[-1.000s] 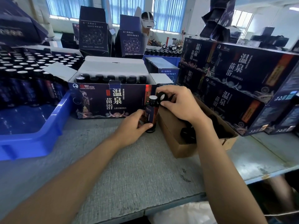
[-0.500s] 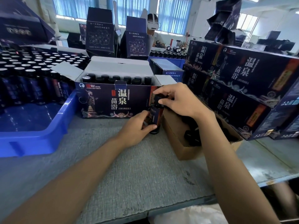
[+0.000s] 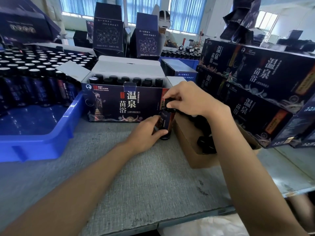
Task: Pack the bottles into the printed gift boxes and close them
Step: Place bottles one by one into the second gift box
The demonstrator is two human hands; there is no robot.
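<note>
The bottle (image 3: 167, 120) stands on the bench (image 3: 136, 176) by the open gift box's (image 3: 119, 104) right front corner, left hand (image 3: 145, 132) wrapped round its body, right hand (image 3: 187, 99) pinching its cap (image 3: 169, 102). It looks small, rigid, possibly glass and slick, and is best held round the labelled body.

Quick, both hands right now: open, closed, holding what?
Left hand: closed around the bottle.
Right hand: pinching the black cap on top of it.
</note>
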